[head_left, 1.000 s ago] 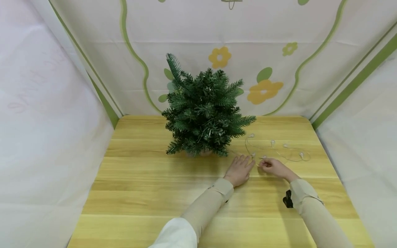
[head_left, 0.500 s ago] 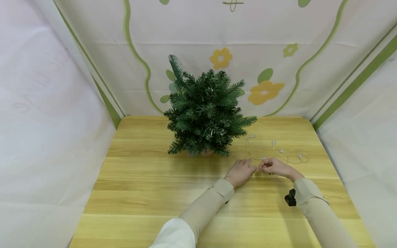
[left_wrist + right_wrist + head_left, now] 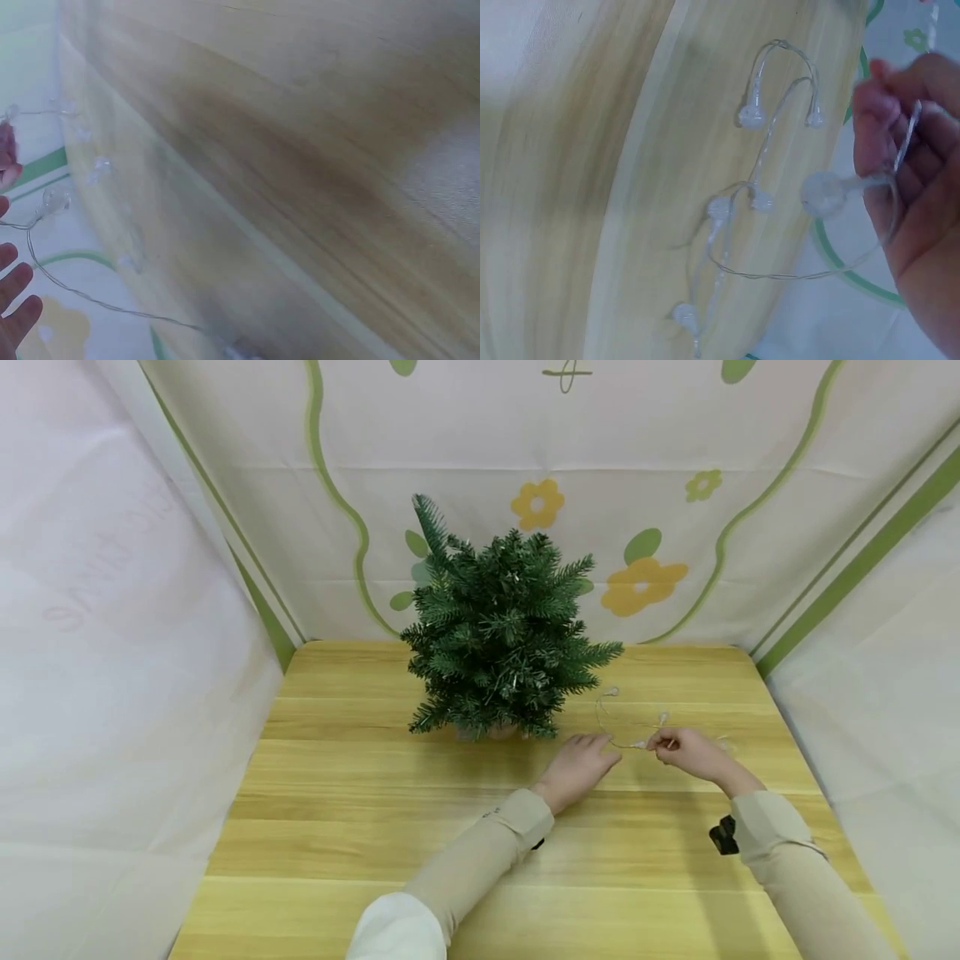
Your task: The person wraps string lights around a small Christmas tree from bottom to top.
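Note:
String lights, clear round bulbs (image 3: 611,692) on a thin wire, lie on the table to the right of a small green artificial Christmas tree (image 3: 510,635). My right hand (image 3: 693,753) is lifted over them, thumb and fingertips pinching the wire; one bulb (image 3: 823,195) hangs beside its palm in the right wrist view. At the tree's lower right, my left hand (image 3: 577,768) has its thumb and fingers at another stretch of the wire. In the left wrist view, the wire passes between its fingertips (image 3: 16,285) near a bulb (image 3: 56,199). The tree's base is mostly hidden by branches.
The wooden table (image 3: 337,827) meets a white fabric wall (image 3: 465,427) with printed flowers behind the tree. Fabric walls also stand on the left and right. A black wrist camera (image 3: 724,835) sits under my right cuff.
My right hand has moved right and up with the wire, drawing the string away from the left hand. The left hand's spread fingers have drawn together at the wire. The tree stays put.

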{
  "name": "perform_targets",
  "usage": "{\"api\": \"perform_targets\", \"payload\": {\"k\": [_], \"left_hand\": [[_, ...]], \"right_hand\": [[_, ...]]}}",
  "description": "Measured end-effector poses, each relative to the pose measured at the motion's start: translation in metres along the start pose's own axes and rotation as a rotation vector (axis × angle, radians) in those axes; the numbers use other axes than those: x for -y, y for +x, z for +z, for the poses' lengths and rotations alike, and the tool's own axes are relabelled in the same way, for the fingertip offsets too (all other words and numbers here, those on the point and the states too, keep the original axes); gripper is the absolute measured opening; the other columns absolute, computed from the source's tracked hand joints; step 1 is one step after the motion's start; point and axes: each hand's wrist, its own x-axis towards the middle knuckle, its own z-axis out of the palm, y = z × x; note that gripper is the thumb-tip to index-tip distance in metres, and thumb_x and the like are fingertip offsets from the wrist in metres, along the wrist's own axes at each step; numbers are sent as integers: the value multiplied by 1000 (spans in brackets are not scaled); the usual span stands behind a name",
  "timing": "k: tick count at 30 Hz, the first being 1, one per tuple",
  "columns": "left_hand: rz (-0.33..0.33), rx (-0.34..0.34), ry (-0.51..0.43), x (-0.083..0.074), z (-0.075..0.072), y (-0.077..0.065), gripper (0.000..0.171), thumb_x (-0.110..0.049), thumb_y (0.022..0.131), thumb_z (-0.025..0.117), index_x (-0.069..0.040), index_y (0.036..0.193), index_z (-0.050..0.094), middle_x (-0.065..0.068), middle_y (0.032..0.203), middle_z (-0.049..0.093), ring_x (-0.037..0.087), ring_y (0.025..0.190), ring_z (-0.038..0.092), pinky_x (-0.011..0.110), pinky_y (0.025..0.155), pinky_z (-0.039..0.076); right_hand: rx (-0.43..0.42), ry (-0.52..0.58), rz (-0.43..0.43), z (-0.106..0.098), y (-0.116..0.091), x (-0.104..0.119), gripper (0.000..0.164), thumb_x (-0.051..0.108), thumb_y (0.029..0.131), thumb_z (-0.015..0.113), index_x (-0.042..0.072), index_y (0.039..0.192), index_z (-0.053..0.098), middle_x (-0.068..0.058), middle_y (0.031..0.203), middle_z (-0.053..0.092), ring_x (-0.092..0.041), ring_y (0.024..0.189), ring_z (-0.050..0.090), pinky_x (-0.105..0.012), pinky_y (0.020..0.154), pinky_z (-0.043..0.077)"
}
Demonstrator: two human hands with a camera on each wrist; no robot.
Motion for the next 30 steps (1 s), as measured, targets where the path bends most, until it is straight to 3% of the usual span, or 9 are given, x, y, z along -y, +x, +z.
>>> {"api": "perform_targets", "payload": {"k": [4, 7, 10, 12, 15, 19, 22, 26, 30], "left_hand": [[4, -85, 61, 3, -7, -4, 24, -20, 101, 46, -25, 123, 55, -1, 140, 50, 12, 127, 52, 25, 106, 45], [21, -146, 109, 6, -10, -7, 24, -20, 101, 46, -24, 123, 55, -3, 138, 51, 10, 125, 52, 23, 105, 45], [48, -198, 139, 9, -14, -11, 24, -16, 100, 48, -23, 123, 55, -2, 139, 51, 11, 125, 53, 22, 105, 45], [64, -234, 163, 10, -17, -13, 24, -14, 99, 49, -21, 122, 55, -2, 139, 52, 11, 126, 53, 22, 105, 45], [75, -302, 212, 11, -21, -18, 22, -15, 99, 50, -20, 120, 56, -2, 137, 54, 11, 124, 55, 21, 103, 46], [70, -396, 255, 10, -25, -20, 20, -17, 100, 48, -20, 117, 57, -5, 129, 59, 8, 118, 58, 19, 100, 48], [64, -456, 232, 9, -28, -20, 17, -19, 100, 48, -20, 113, 59, -9, 117, 64, 5, 110, 61, 18, 97, 49], [31, -511, 182, 7, -35, -17, 13, -22, 99, 48, -21, 103, 61, -13, 99, 67, 1, 93, 64, 15, 85, 53], [-30, -469, 53, 4, -45, -13, 14, -24, 98, 51, -19, 104, 62, -12, 96, 70, 1, 86, 66, 13, 77, 54]], "right_hand": [[-161, -125, 1, -4, 0, 9, 24, 7, 97, 47, -5, 107, 66, -26, 108, 64, -28, 86, 63, -38, 67, 54], [-279, -159, 3, -7, -2, 11, 23, 6, 98, 47, -3, 104, 67, -28, 116, 59, -39, 96, 60, -49, 74, 52], [-355, -165, 3, -11, -5, 13, 26, 8, 100, 44, -4, 113, 63, -31, 125, 50, -46, 104, 55, -56, 80, 51], [-390, -122, 5, -15, -7, 15, 32, 13, 101, 45, -5, 125, 56, -33, 127, 48, -45, 102, 57, -52, 79, 53], [-406, -5, 28, -25, -10, 19, 43, 21, 100, 50, -5, 133, 47, -30, 107, 59, -31, 83, 67, -37, 70, 59], [-384, 118, 51, -42, -18, 32, 40, 30, 97, 55, -1, 121, 55, -2, 67, 58, -9, 58, 57, -21, 59, 54], [-333, 178, -11, -53, -24, 45, 31, 28, 98, 54, 2, 116, 56, 14, 71, 55, -6, 59, 53, -21, 58, 50], [-297, 285, -147, -63, -28, 67, 15, 12, 98, 54, 14, 112, 54, 17, 86, 58, -5, 67, 56, -22, 57, 49], [-313, 328, -235, -67, -29, 86, 21, 1, 95, 54, 20, 105, 52, 15, 86, 59, -4, 67, 58, -22, 53, 47]]}}
